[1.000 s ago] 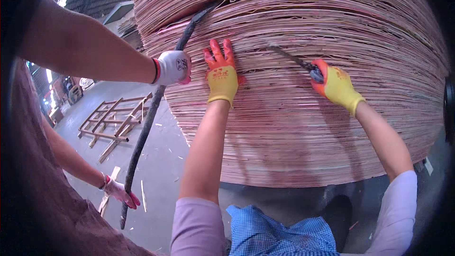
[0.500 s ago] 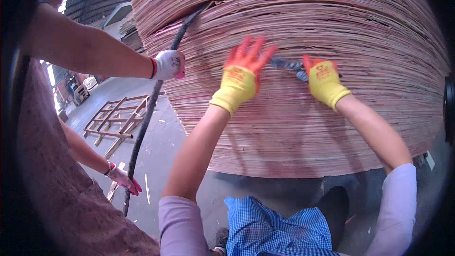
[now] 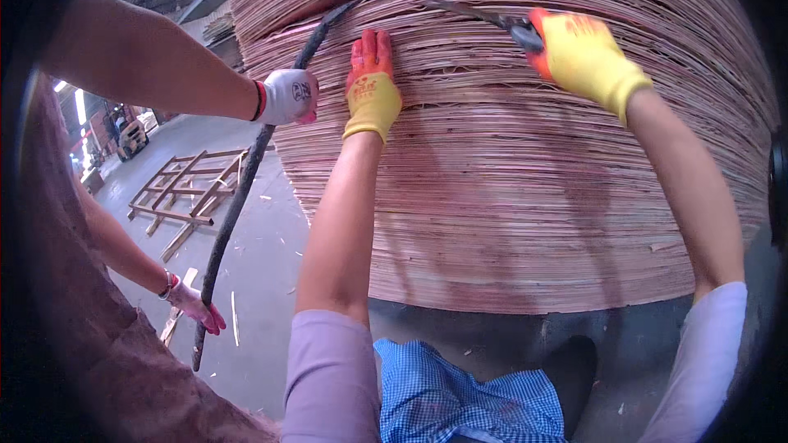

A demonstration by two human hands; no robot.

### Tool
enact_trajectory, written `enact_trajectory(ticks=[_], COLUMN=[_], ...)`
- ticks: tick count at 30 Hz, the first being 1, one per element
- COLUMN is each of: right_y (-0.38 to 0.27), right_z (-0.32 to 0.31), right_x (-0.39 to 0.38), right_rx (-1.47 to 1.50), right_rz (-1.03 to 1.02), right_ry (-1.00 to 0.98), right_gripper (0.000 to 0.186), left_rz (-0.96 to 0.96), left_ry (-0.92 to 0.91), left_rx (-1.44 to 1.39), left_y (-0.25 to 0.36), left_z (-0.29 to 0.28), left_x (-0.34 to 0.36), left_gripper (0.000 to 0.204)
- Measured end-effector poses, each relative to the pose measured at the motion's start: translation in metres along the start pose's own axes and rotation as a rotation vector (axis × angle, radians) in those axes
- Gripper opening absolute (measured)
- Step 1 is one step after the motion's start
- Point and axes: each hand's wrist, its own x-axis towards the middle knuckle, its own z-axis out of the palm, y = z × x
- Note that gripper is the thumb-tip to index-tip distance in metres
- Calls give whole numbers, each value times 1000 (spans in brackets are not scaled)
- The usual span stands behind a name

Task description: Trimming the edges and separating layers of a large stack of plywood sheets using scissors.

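Observation:
A tall stack of thin wood veneer sheets (image 3: pixel 509 221) fills the view ahead, its layered edges facing me. My left hand (image 3: pixel 373 86), in a yellow glove with orange fingers, lies with its fingers stretched out against those edges. In the same kind of glove, my right hand (image 3: pixel 579 53) is closed around the handle of a dark knife-like tool (image 3: pixel 480 15). The tool's narrow blade points left, its tip at the sheet edges. Left of me, a co-worker's gloved hands grip a long dark pry bar (image 3: pixel 246 180), whose upper end reaches a gap between the sheets.
The co-worker's upper arm (image 3: pixel 156 66) crosses at the left, close to my left hand. A wooden frame (image 3: pixel 185 189) and scattered wood strips lie on the grey floor. A forklift (image 3: pixel 127 135) stands farther back. My blue checked apron (image 3: pixel 468 398) hangs below.
My right hand has risen with the tool, bringing the blade up to a higher gap. My left hand has shifted left and up, away from the blade. The co-worker still holds the bar.

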Motion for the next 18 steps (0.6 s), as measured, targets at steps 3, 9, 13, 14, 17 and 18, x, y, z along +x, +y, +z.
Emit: enact_trajectory(ticks=[3, 9, 13, 14, 17, 18], right_y=[-17, -60, -77, -89, -116, -121], right_z=[-25, -51, -48, -50, -56, -56], right_x=[32, 74, 94, 95, 103, 107], right_rx=[-86, -273, -480, -536, -591, -610], right_rz=[-49, 46, 48, 47, 51, 65], right_ry=[27, -49, -163, -170, -213, -290], right_gripper=[27, 26, 26, 27, 28, 26], left_rz=[-17, -153, -132, -133, -163, -154], left_ry=[-32, -235, -181, -182, -226, -174], left_rx=[39, 139, 85, 83, 66, 90], left_y=[-7, 12, 11, 10, 10, 11], left_z=[-3, -12, -10, -13, -14, -11], left_x=[4, 10, 13, 13, 13, 13], left_gripper=[84, 83, 74, 74, 71, 66])
